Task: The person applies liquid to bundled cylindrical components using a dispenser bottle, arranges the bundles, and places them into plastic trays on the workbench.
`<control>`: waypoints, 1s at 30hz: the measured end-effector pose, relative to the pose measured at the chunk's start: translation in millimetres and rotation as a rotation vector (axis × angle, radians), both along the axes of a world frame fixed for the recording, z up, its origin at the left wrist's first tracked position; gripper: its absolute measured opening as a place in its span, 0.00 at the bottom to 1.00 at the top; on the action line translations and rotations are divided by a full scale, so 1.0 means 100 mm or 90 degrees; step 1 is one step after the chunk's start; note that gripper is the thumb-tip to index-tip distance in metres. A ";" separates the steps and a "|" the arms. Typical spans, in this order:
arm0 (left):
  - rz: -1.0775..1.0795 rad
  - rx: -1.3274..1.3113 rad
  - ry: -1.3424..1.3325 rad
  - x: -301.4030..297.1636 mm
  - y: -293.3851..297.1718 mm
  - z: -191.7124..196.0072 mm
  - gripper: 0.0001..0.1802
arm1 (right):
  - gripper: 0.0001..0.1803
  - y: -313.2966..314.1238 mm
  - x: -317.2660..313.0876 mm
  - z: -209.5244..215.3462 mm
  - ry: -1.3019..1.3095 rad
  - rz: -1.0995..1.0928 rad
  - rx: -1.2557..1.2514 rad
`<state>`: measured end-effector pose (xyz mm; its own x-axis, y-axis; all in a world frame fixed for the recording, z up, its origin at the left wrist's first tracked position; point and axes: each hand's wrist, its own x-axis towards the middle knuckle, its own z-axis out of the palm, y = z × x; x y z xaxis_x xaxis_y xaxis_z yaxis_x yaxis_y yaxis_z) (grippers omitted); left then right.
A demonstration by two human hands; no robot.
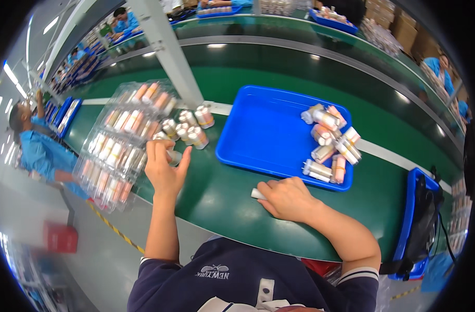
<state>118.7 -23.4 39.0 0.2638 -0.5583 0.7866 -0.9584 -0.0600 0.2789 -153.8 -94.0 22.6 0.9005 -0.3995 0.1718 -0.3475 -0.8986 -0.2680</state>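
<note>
My left hand [166, 167] is over the left part of the green bench, thumb and fingers apart. A pale tube-like piece [174, 157] shows between them, and I cannot make out whether they touch it. Just beyond stand several bundles of small tubes [197, 136] in pink, white and silver. Closer to the front edge, my right hand [288, 199] is closed around a small white cylinder [257, 194], whose end sticks out on the left. In the blue tray [268, 122], several banded tube bundles [328, 120] lie heaped along the right side.
Clear plastic trays [117, 138] of pink and white tubes lie left of my left hand. A white post [169, 49] rises behind the bundles. A blue bin [408, 223] with dark material stands at right. A co-worker in blue [45, 145] is at left.
</note>
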 end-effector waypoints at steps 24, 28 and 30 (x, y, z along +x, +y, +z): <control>-0.567 0.235 0.028 -1.75 -1.86 0.12 0.25 | 0.13 0.05 0.03 0.07 -0.001 0.033 -0.017; -0.602 0.118 0.260 -1.43 -1.43 0.28 0.21 | 0.13 0.04 0.02 0.09 0.026 0.019 -0.027; -0.578 0.101 0.287 -1.18 -1.04 0.34 0.20 | 0.14 0.05 0.04 0.15 0.033 0.030 0.000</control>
<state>0.3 -127.2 73.0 -0.0573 -0.7839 0.6183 -0.4679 0.5681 0.6769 -150.1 -89.0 37.2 0.9261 -0.3559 0.1250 -0.3175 -0.9145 -0.2509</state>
